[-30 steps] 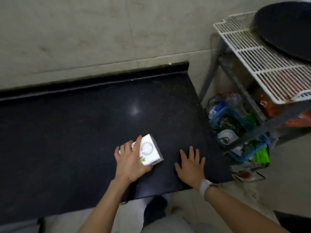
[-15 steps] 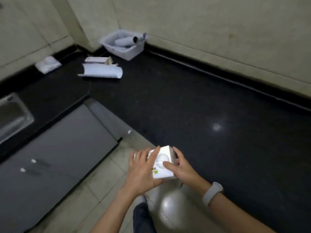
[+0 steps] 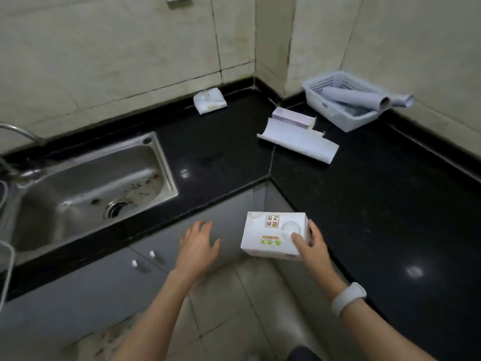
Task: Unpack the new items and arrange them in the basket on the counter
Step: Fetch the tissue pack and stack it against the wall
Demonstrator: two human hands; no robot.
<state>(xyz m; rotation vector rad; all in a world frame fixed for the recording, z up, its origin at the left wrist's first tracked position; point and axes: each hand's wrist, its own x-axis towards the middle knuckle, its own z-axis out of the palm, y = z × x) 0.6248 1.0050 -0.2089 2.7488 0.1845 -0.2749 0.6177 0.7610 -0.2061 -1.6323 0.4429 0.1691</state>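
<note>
The right grip (image 3: 311,247) holds the box (image 3: 274,234) by thumb and fingers off the desk (image 3: 377,204) edge, left grip (image 3: 197,246) wide and empty, so I judge unpacking comes next, well short of the basket (image 3: 338,100).

Your right hand (image 3: 312,246) grips the white box (image 3: 273,234) at five o'clock, in the air beside the black counter (image 3: 377,194). Your left hand (image 3: 197,246) hangs open at seven o'clock. The basket (image 3: 335,100) with rolls (image 3: 364,98) sits at one o'clock; the sink (image 3: 86,188) at nine.
</note>
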